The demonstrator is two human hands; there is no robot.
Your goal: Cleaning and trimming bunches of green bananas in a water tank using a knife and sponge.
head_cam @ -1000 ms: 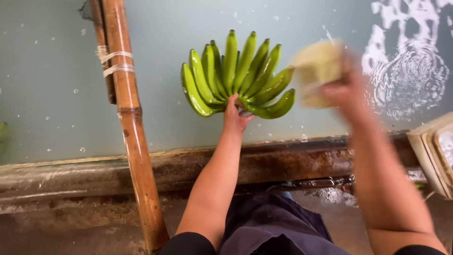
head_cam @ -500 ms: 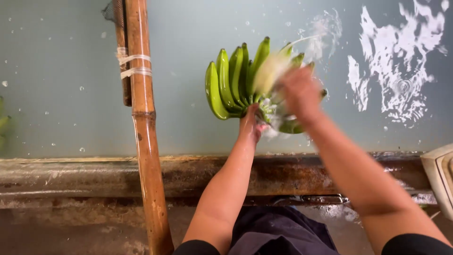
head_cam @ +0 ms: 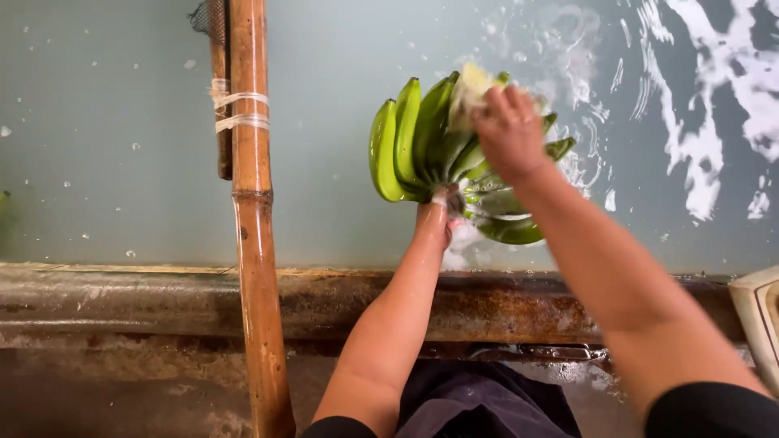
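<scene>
A bunch of green bananas [head_cam: 414,142] floats in pale grey-green water in a tank. My left hand [head_cam: 436,217] grips the bunch by its stem end at the near side. My right hand [head_cam: 510,130] presses a pale yellow sponge [head_cam: 471,88] onto the top of the bananas. White foam and splashes surround the bunch on its right side.
A bamboo pole [head_cam: 253,227] with white cord wrapped around it stands upright left of my arms. A rusty, wet metal rim [head_cam: 203,296] edges the tank in front of me. A white crate corner [head_cam: 759,304] sits at the right edge. Foam [head_cam: 722,89] drifts at the upper right.
My right hand came from the right with the sponge and now rubs it on the bananas. The bunch has shifted and water splashes around it.
</scene>
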